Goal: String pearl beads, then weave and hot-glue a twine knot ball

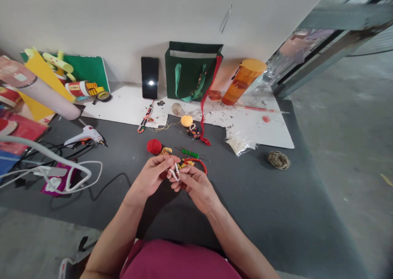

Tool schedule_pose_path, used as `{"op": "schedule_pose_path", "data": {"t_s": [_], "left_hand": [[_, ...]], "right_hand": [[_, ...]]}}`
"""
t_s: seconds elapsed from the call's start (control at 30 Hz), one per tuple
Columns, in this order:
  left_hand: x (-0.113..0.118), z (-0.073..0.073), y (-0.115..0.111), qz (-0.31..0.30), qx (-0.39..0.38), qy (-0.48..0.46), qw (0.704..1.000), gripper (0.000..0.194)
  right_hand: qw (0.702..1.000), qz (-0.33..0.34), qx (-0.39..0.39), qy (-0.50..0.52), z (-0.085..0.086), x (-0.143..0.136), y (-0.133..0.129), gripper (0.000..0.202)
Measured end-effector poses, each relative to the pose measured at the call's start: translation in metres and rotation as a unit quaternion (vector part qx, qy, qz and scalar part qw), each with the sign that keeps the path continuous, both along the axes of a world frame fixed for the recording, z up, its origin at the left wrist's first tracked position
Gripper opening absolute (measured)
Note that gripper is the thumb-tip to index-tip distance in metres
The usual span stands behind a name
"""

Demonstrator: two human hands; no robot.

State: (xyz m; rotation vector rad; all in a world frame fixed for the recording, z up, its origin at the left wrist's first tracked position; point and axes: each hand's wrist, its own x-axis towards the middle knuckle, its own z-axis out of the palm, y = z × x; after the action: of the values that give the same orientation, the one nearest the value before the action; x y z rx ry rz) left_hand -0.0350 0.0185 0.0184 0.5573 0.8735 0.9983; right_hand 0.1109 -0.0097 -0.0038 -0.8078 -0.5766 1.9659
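1. Lying on dark table (260, 213), left: glue gun (82, 136).
2. Red yarn ball (154, 146), mid-table.
3. Left hand (153, 172): thumb and fingertips pinched on silvery bead loop (175, 173), upper end.
4. Bead loop sits between both hands, above table.
5. Right hand (196, 185): thumb and fingers pinched on loop's lower side.
6. Bag of white beads (239, 145), right; brown coil (278, 160) farther right.

The gray table (260, 205) is seen from up on the person's head, forward and down, from quite near.
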Motion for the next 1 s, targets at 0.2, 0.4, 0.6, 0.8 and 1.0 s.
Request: {"op": "schedule_pose_path", "data": {"t_s": [0.2,0.4,0.6,0.8,1.0], "left_hand": [[0.0004,0.0,-0.0003,-0.001,-0.003,0.004,1.0,0.023],[-0.0001,-0.0008,0.0004,0.004,0.018,0.005,1.0,0.02],[-0.0004,-0.0007,-0.0002,0.003,0.014,0.009,1.0,0.022],[-0.0005,-0.0002,0.0005,0.001,0.016,0.007,1.0,0.022],[0.0008,0.0,0.0008,0.006,0.022,-0.002,1.0,0.02]], "right_hand": [[1.0,-0.004,-0.01,0.009,0.001,-0.0017,0.0009,0.023],[1.0,-0.007,-0.005,0.005,0.0016,-0.0014,0.0015,0.021],[1.0,-0.01,-0.012,0.004,0.0023,-0.0018,0.0015,0.022],[1.0,-0.007,-0.013,0.006,0.0017,-0.0016,0.0012,0.022],[1.0,-0.008,-0.014,0.008,0.0008,-0.0021,0.0011,0.022]]}}
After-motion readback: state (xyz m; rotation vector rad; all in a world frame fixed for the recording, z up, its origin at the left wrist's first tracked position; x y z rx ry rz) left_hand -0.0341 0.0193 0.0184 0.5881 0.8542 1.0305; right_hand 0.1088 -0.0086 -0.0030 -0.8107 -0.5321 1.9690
